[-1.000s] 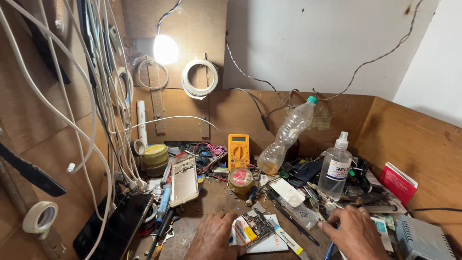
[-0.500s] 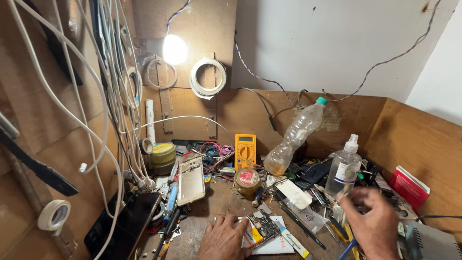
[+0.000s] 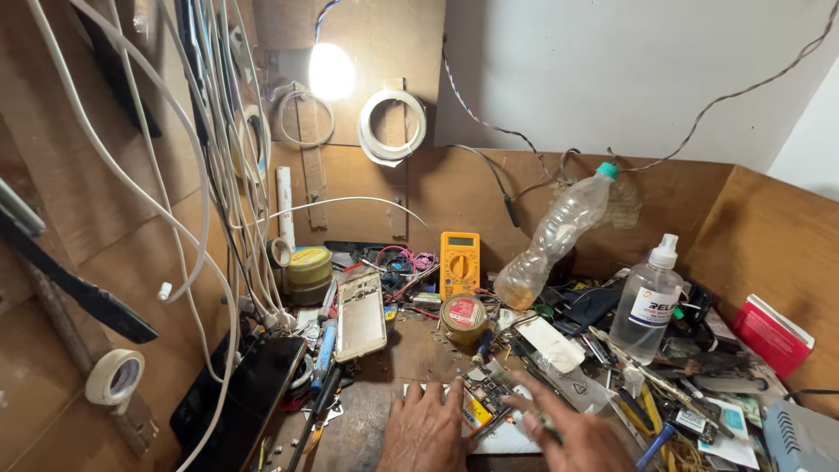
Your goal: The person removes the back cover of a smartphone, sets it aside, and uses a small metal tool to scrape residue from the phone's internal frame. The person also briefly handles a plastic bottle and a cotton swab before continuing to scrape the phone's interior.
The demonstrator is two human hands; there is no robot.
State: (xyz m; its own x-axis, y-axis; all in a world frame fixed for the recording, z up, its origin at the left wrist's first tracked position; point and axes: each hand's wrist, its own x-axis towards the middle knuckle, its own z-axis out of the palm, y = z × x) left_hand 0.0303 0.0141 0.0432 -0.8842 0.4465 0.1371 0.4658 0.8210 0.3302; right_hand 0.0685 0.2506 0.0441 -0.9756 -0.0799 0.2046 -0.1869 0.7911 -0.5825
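My left hand [image 3: 426,430] lies flat at the bottom middle of the workbench, fingers spread, fingertips on the left edge of a small phone circuit board [image 3: 479,404]. My right hand [image 3: 572,437] is just right of the board, index finger stretched toward it. A thin object seems to lie under its fingers, but I cannot make it out. The board rests on a white sheet [image 3: 507,440].
Behind the board stand a round tin [image 3: 463,316], a yellow multimeter [image 3: 459,264], a leaning plastic bottle [image 3: 555,234] and a clear spray bottle [image 3: 648,301]. A phone frame [image 3: 360,313] and dark phone [image 3: 249,398] lie left. White cables [image 3: 218,157] hang at left; tools clutter the right.
My right hand has come down from the cluttered right side to the circuit board's right edge. My left hand stays on the board. The view has shifted slightly.
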